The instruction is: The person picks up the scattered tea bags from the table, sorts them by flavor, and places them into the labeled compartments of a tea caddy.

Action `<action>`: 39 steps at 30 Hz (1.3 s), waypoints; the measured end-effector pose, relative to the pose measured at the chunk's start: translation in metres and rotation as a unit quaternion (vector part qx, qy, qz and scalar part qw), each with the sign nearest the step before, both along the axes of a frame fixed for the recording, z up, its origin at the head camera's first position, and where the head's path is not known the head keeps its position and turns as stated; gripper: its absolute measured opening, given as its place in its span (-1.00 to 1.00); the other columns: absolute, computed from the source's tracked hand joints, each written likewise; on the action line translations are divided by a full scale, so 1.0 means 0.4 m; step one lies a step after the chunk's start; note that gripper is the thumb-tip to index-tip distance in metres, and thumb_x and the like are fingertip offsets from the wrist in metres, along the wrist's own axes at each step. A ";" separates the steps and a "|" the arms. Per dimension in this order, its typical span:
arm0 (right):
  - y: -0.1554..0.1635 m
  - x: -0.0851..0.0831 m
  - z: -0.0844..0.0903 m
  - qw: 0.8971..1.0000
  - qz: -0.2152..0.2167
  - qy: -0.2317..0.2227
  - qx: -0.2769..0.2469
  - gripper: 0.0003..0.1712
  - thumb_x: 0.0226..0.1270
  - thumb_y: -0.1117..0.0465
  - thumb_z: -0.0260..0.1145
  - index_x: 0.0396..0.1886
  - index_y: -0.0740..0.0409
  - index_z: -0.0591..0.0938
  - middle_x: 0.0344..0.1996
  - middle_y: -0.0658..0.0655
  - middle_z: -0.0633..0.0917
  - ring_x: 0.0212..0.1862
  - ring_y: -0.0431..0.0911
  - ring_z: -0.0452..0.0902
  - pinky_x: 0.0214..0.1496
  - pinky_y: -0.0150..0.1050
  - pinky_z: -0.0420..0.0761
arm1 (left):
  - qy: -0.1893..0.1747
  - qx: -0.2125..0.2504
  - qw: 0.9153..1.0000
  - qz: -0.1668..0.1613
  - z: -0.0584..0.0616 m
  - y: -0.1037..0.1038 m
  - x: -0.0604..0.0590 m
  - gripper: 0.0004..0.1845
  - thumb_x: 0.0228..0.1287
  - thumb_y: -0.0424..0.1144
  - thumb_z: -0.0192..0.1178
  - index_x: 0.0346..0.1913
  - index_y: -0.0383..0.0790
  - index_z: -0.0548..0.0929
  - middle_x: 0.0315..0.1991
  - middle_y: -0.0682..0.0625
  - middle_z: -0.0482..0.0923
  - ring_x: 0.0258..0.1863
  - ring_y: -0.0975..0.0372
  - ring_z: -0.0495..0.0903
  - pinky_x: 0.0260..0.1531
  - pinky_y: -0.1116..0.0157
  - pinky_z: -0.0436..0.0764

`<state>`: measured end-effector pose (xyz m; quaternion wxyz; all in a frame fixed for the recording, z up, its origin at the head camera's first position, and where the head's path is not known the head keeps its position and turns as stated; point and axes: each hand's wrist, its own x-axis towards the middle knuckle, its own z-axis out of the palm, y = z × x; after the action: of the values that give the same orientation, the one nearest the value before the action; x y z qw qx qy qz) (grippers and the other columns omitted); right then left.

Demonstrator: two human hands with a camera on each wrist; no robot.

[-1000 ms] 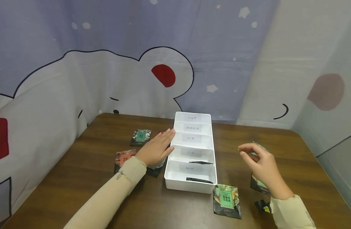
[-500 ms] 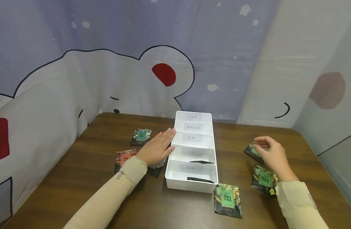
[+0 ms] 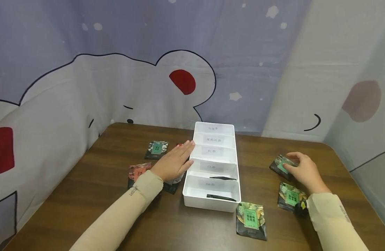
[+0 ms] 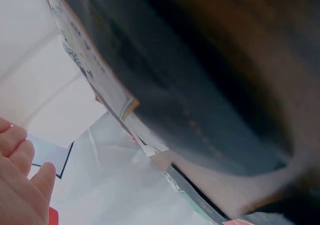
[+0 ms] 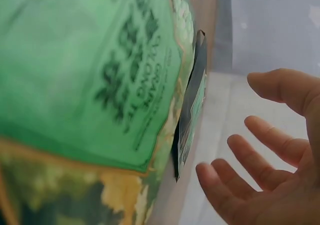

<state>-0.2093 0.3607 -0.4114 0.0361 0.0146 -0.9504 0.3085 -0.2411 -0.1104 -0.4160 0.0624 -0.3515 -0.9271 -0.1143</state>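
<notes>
My left hand (image 3: 175, 162) lies with straight fingers along the left rim of a white divided tray (image 3: 208, 203); the left wrist view shows its fingers (image 4: 44, 180) beside the tray. To the right, my right hand (image 3: 306, 171) reaches over a dark tea packet with a green label (image 3: 278, 166), fingertips right at its edge. In the right wrist view that hand (image 5: 265, 165) has thumb and fingers spread apart, with nothing between them, facing the packet (image 5: 191, 115). A green-labelled oolong tea packet (image 3: 289, 198) lies nearer, below the right wrist.
Another green-labelled packet (image 3: 251, 221) lies by the tray's front right corner. Left of the tray are a green-labelled packet (image 3: 156, 149), a red one (image 3: 137, 172) and others partly under the left hand. Dark packets (image 3: 222, 198) stand in the two nearest compartments. A patterned curtain (image 3: 148, 90) hangs behind.
My right hand has moved right and away from me, then down to the far right packet, its fingers spreading. The left hand has stayed at the tray.
</notes>
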 end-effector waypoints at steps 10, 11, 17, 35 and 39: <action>0.007 -0.026 0.008 0.994 0.002 -0.089 0.060 -0.08 0.40 0.04 0.35 0.42 0.64 0.20 0.25 0.73 0.27 0.20 0.64 0.21 0.12 0.48 0.38 | -0.002 0.002 1.000 -0.004 0.005 -0.005 0.003 -0.29 0.62 0.06 -0.18 0.60 -0.32 0.05 0.62 -0.11 -0.01 0.61 0.09 -0.05 0.55 0.05 0.04; 0.008 -0.028 0.009 0.993 0.002 -0.100 0.065 -0.05 0.39 0.03 0.36 0.42 0.65 0.18 0.26 0.74 0.26 0.21 0.66 0.17 0.14 0.50 0.35 | -0.002 0.002 1.000 -0.004 0.005 -0.005 0.003 -0.29 0.62 0.06 -0.18 0.60 -0.32 0.04 0.62 -0.11 -0.01 0.61 0.09 -0.05 0.55 0.05 0.04; 0.017 -0.040 0.012 0.986 0.001 -0.146 0.082 0.09 0.32 -0.06 0.41 0.42 0.69 0.12 0.30 0.77 0.17 0.22 0.75 0.02 0.17 0.58 0.23 | -0.006 0.001 1.000 0.000 0.002 -0.004 0.003 -0.28 0.63 0.06 -0.20 0.61 -0.31 0.03 0.62 -0.10 -0.02 0.61 0.10 -0.05 0.55 0.06 0.03; 0.043 -0.030 -0.005 0.992 -0.026 -0.108 0.055 0.08 0.22 -0.08 0.51 0.35 0.62 0.18 0.20 0.76 0.22 0.13 0.68 0.13 0.04 0.52 0.31 | -0.001 -0.001 1.000 -0.003 0.000 -0.003 0.000 -0.28 0.63 0.07 -0.21 0.61 -0.30 0.03 0.62 -0.10 -0.02 0.61 0.10 -0.06 0.55 0.05 0.05; 0.047 -0.027 -0.003 0.995 -0.030 -0.089 0.026 -0.02 0.26 0.03 0.48 0.33 0.61 0.19 0.22 0.73 0.27 0.19 0.62 0.21 0.10 0.46 0.38 | -0.002 -0.002 1.000 0.001 -0.004 -0.004 -0.002 -0.28 0.62 0.08 -0.21 0.61 -0.29 0.02 0.62 -0.08 -0.03 0.61 0.12 -0.08 0.56 0.06 0.02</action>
<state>-0.2200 0.3796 -0.4124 -0.0395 -0.0408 -0.9577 0.2821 -0.2418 -0.1119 -0.4176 0.0594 -0.3508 -0.9277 -0.1130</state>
